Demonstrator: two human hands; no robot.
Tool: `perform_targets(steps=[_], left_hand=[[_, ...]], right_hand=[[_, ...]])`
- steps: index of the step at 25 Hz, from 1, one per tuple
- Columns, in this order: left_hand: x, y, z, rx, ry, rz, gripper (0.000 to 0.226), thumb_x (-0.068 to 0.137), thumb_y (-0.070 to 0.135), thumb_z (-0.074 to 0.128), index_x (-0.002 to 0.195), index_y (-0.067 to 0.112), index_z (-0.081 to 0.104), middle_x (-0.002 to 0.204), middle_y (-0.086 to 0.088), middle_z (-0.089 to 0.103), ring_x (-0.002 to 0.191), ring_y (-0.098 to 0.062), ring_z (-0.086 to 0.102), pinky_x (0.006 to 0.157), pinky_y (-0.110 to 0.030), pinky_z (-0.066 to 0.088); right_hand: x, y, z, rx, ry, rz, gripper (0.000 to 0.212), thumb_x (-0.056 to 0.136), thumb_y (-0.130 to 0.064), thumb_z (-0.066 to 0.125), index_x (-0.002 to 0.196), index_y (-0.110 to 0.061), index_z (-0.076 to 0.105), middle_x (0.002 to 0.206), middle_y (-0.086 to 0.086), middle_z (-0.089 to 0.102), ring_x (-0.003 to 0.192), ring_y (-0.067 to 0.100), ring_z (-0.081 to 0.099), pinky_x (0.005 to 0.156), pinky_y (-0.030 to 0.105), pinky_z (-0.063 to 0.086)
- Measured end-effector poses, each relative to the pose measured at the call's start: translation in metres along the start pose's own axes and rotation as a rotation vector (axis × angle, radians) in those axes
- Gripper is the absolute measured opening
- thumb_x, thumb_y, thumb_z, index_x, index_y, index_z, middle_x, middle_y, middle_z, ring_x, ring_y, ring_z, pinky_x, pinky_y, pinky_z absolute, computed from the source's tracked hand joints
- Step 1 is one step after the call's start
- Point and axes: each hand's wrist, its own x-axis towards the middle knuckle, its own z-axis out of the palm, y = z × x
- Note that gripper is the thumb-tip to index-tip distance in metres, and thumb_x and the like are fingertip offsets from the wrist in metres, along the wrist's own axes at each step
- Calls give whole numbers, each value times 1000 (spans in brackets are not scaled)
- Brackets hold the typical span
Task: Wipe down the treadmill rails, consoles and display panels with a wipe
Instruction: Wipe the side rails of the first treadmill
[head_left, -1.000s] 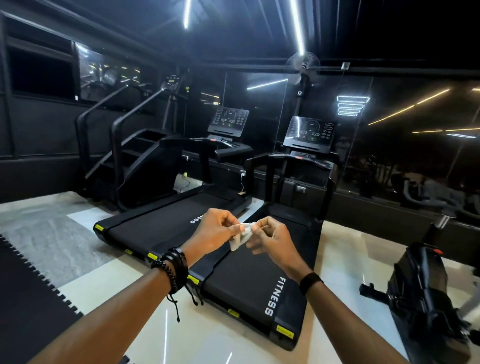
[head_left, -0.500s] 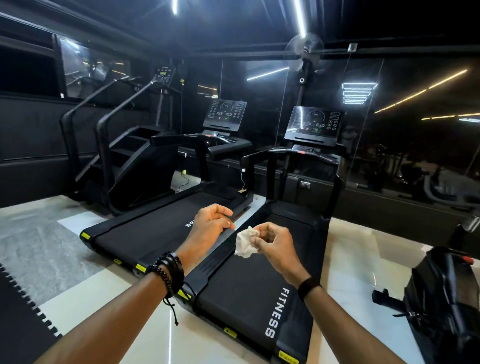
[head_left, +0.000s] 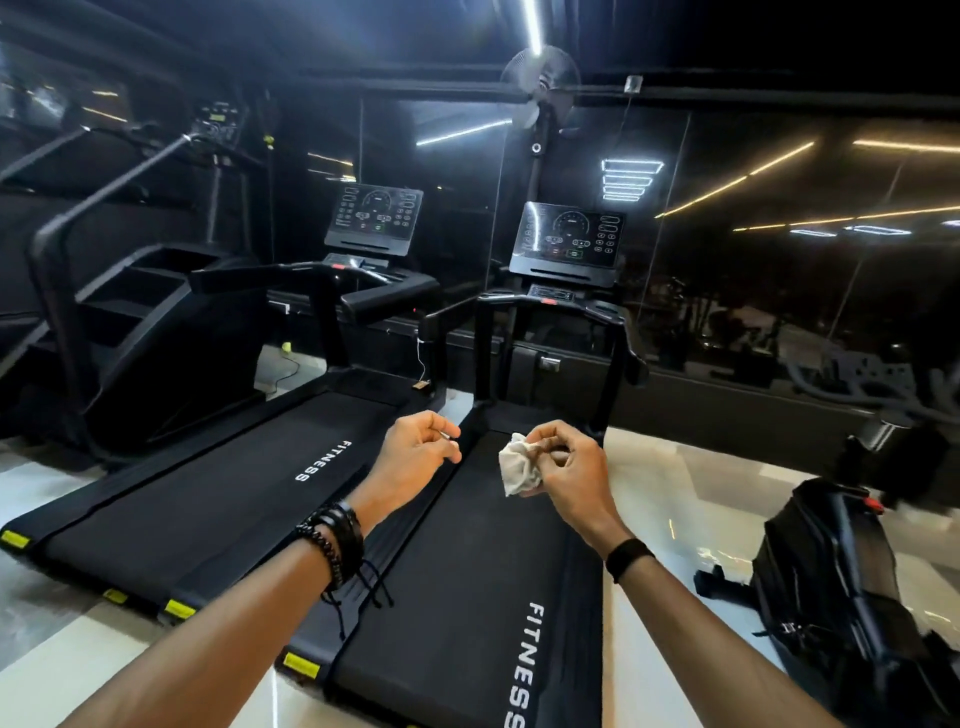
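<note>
Above the near treadmill's belt (head_left: 467, 597), your right hand (head_left: 569, 470) pinches the crumpled wipe (head_left: 519, 464) between thumb and curled fingers. Your left hand (head_left: 415, 452) hangs just beside it, fingers loosely curled and holding nothing. That treadmill's display (head_left: 567, 240) and rails (head_left: 618, 358) lie straight ahead of the wipe, well beyond the fingers, with the belt's long axis running away from you; the right hand sits nearer them. Glare blurs the display's buttons, and the rails' black surfaces merge into the dark background.
</note>
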Motion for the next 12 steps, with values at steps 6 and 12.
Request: perform_targets(steps=[6, 12], left_hand=[[56, -34, 3, -29, -28, -22, 19, 82, -7, 67, 89, 10, 70, 76, -9, 73, 72, -17, 62, 74, -30, 50], [107, -68, 17, 2, -73, -41, 17, 76, 12, 72, 93, 12, 70, 81, -9, 75, 74, -17, 66, 81, -37, 53]], right_hand=[[46, 39, 24, -49, 111, -59, 36, 80, 18, 57, 83, -13, 75, 99, -1, 70, 90, 4, 69, 76, 12, 51], [91, 96, 41, -117, 78, -51, 48, 76, 22, 57, 110, -7, 75, 121, 1, 64, 112, 9, 63, 96, 19, 52]])
